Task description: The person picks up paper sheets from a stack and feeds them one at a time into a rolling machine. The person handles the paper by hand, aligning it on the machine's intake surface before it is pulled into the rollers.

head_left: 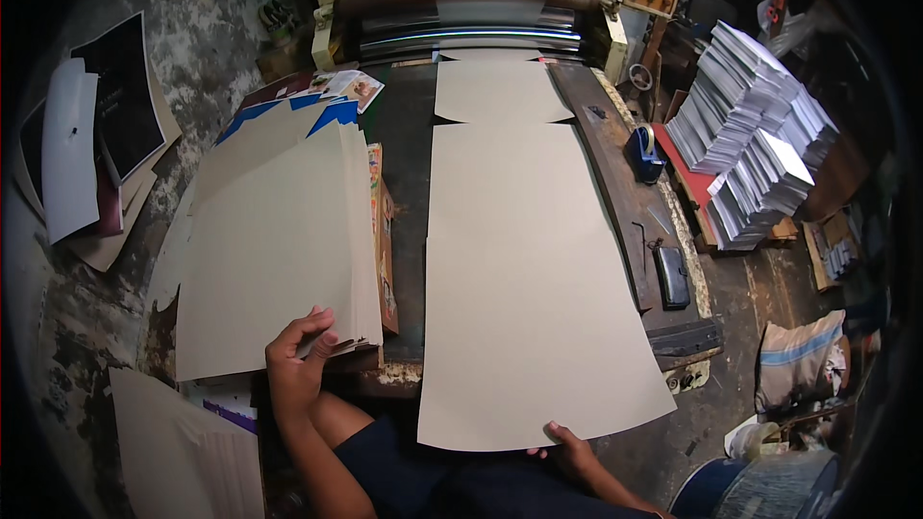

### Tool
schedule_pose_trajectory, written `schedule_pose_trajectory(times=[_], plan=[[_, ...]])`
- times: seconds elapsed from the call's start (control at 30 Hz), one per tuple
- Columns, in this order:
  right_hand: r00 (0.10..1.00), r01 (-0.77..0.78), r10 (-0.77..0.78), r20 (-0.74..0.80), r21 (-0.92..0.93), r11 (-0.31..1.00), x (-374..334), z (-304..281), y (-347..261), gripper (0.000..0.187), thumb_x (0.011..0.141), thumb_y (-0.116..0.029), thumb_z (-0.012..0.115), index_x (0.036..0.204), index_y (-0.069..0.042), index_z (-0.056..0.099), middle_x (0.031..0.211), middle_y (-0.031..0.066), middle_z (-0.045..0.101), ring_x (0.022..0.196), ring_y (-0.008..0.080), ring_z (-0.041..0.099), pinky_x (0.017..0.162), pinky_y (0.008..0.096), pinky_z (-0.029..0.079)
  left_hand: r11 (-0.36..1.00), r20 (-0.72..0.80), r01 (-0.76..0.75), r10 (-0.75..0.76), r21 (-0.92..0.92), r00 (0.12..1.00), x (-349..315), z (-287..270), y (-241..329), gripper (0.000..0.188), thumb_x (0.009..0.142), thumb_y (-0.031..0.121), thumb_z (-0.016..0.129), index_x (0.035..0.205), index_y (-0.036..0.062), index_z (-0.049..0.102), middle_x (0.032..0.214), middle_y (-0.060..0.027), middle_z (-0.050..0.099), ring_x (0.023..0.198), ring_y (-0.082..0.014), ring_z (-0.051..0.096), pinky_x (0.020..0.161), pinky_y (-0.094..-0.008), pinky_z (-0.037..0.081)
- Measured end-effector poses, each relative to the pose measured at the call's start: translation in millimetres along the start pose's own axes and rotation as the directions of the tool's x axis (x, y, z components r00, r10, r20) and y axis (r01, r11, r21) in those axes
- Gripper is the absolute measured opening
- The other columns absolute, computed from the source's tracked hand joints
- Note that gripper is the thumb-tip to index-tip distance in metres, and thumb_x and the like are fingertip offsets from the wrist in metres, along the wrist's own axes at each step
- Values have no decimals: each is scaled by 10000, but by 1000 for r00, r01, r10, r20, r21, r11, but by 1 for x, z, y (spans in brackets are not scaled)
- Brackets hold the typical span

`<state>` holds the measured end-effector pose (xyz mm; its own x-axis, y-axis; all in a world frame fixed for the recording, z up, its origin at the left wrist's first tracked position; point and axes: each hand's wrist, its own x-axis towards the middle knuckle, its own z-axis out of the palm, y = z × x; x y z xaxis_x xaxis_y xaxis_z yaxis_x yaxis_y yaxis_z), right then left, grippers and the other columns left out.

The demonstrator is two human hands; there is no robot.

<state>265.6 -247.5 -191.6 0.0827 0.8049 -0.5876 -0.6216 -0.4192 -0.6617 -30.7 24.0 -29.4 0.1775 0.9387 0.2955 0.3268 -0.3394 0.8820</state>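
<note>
A large beige paper sheet (538, 336) lies lengthwise before me, its near edge hanging past the worktable. My right hand (572, 452) pinches that near edge, thumb on top and fingers underneath. To the left stands a thick stack of similar sheets (269, 231). Over the stack's near right corner is my left hand (303, 356), fingers curved and thumb apart from them, with nothing visible between; whether it touches the top sheet I cannot tell. Farther along, another beige sheet (500, 91) reaches toward the machine's rollers (471, 38), its near end meeting my sheet.
A long dark guide bar (611, 202) runs along the sheet's right side. Beyond it lie a blue tape dispenser (645, 154) and a black case (672, 277). Tall white paper piles (735, 96) stand at right. More beige sheets (187, 452) sit low at left; a blue drum (760, 485) is lower right.
</note>
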Motion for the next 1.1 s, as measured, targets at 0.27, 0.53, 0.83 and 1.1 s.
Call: schedule_pose_trajectory(times=[0.27, 0.53, 0.83, 1.1], plan=[[999, 33, -33, -11, 34, 999, 6, 10, -6, 407, 977, -337, 464, 1133, 29, 547, 971, 157, 646, 869, 251, 631, 717, 326, 442, 995, -158, 81, -71, 62, 985, -2, 9, -5, 338, 967, 280, 610, 901, -49, 653, 798, -64, 657, 838, -144, 592, 820, -275, 449], [989, 140, -148, 20, 226, 964, 54, 9, -22, 441, 973, -396, 456, 1087, 20, 543, 885, 144, 635, 809, 239, 604, 717, 333, 438, 973, -329, 76, -1, 217, 944, -4, 27, -2, 402, 1008, 291, 517, 799, -49, 560, 605, -130, 484, 587, -164, 416, 577, -311, 410], [968, 241, -203, -148, 309, 920, 99, 1, -9, 430, 953, -439, 489, 1091, -32, 519, 922, 148, 650, 726, 211, 595, 712, 378, 479, 998, -389, 66, -70, -23, 919, -1, 28, 2, 417, 1022, 311, 490, 791, -31, 548, 706, 4, 500, 714, -91, 411, 666, -252, 384], [906, 365, -277, -319, 260, 894, 87, 19, -23, 601, 983, -437, 442, 1467, -117, 287, 1132, 161, 634, 746, 184, 604, 725, 392, 528, 990, -384, -36, 88, 139, 919, -26, 22, 12, 317, 998, 245, 514, 788, 18, 578, 768, -54, 641, 721, -157, 580, 863, -331, 431]])
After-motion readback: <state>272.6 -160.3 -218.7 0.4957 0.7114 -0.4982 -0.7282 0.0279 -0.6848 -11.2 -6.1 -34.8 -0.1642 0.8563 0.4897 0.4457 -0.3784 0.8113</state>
